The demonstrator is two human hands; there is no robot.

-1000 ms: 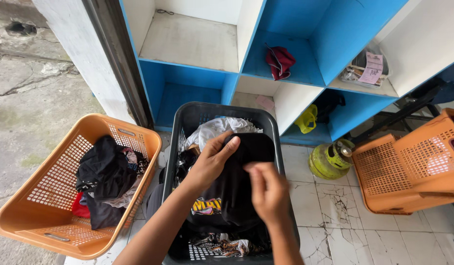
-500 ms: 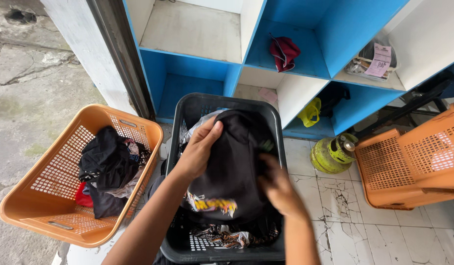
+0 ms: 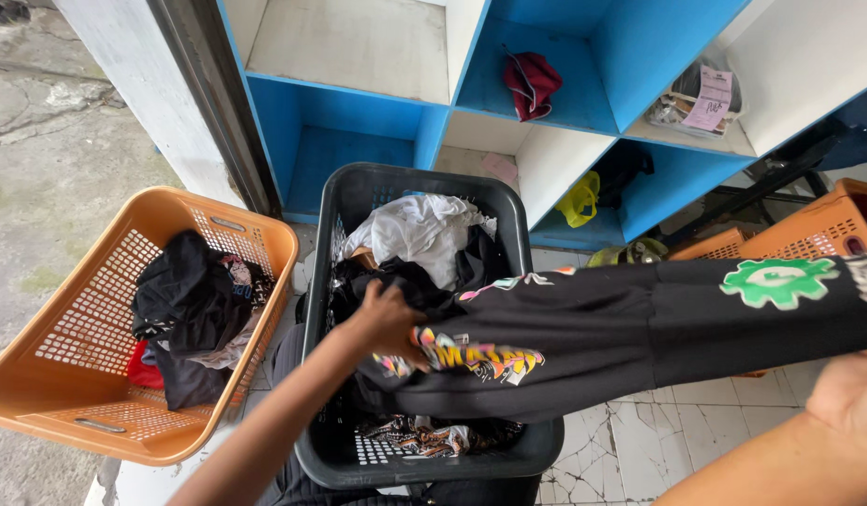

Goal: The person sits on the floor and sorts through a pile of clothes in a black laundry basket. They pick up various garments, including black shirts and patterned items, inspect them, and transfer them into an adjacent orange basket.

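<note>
A blue-and-white cubby shelf [image 3: 583, 84] backs the tiled floor. Over the dark laundry basket [image 3: 424, 459], a black printed garment [image 3: 640, 328] stretches between both hands: left hand [image 3: 387, 323] closed on it; right hand [image 3: 851, 398] mostly hidden, grip unclear.

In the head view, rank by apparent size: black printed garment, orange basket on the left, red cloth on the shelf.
1. black printed garment and orange basket: look alike, garment nearer, unsure.
2. red cloth, smallest.
</note>
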